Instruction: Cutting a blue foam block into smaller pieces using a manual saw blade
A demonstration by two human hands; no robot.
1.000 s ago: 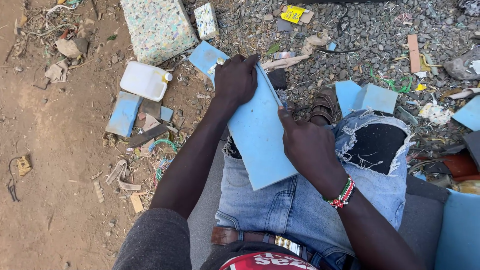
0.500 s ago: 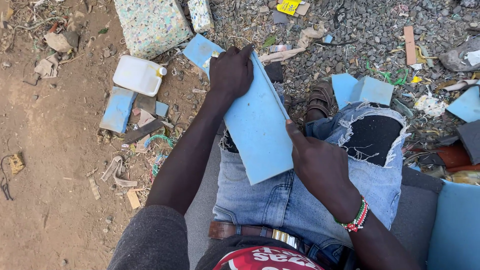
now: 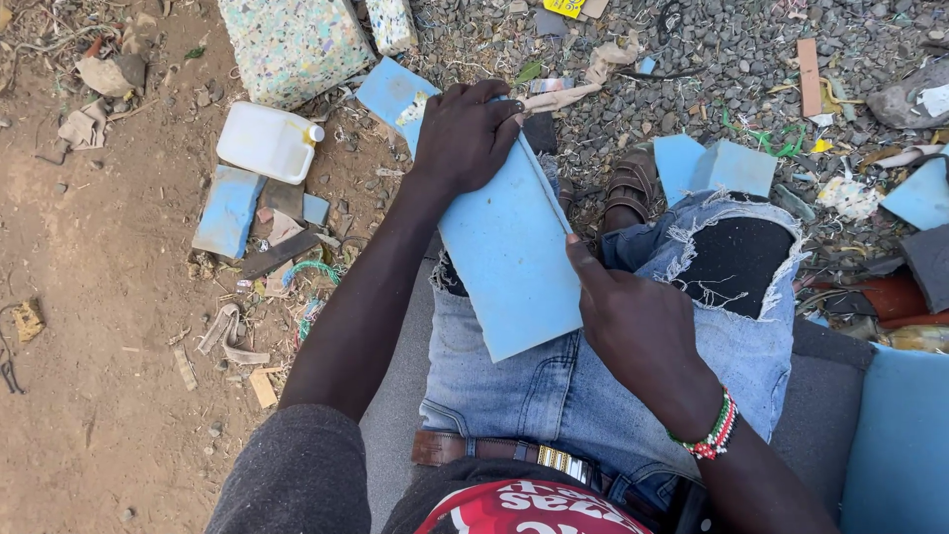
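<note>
A light blue foam sheet point(image 3: 504, 267) lies slanted across my lap on torn blue jeans point(image 3: 554, 396). My left hand point(image 3: 465, 133) clamps over the sheet's far end, fingers curled around its edge. My right hand point(image 3: 633, 326) is closed at the sheet's right edge near my right knee, with the thumb pressed against the edge. Whether anything is inside that fist is hidden. A beaded band point(image 3: 714, 435) circles my right wrist.
On the dirt to the left are a white plastic jerrycan point(image 3: 265, 141), a speckled foam block point(image 3: 292, 44) and a blue foam offcut point(image 3: 227, 208). More blue offcuts point(image 3: 732, 168) lie on gravel beyond my sandal point(image 3: 633, 183). A blue cushion point(image 3: 900, 445) sits at my right.
My right hand has slid a little along the sheet's right edge toward my body. My left hand keeps its grip on the far end.
</note>
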